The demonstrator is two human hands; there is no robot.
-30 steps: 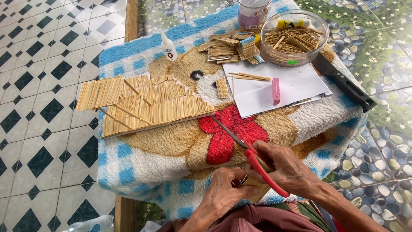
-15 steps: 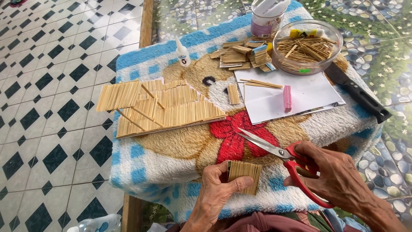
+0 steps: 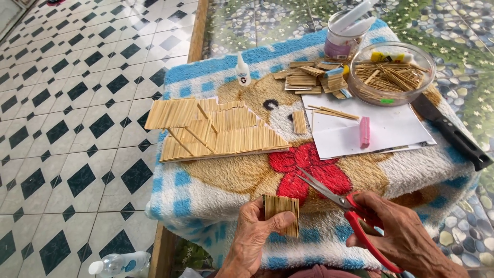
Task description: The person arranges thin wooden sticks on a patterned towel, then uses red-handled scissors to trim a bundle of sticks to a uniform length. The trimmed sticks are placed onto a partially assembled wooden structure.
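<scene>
My left hand (image 3: 254,238) holds a small flat panel of glued wooden sticks (image 3: 282,213) upright at the near edge of the table. To its right, my right hand (image 3: 406,237) grips red-handled scissors (image 3: 346,208); their blades are parted and point up and left, a little apart from the panel. Farther back on the left lies a bigger stick structure (image 3: 216,131) made of several panels and thin struts.
A fluffy blue-and-white blanket with a bear picture (image 3: 226,175) covers the table. At the back are a glue bottle (image 3: 242,70), stacked stick pieces (image 3: 311,77), a clear bowl of sticks (image 3: 392,73), a plastic cup (image 3: 342,36), white paper (image 3: 370,131) with a pink block (image 3: 364,131), and a black-handled knife (image 3: 453,134). A water bottle (image 3: 118,263) lies on the tiled floor.
The scissors came off the stick panel and moved right with blades parted. My left hand raised the panel into plain view. The camera view shifted, so the table sits farther right.
</scene>
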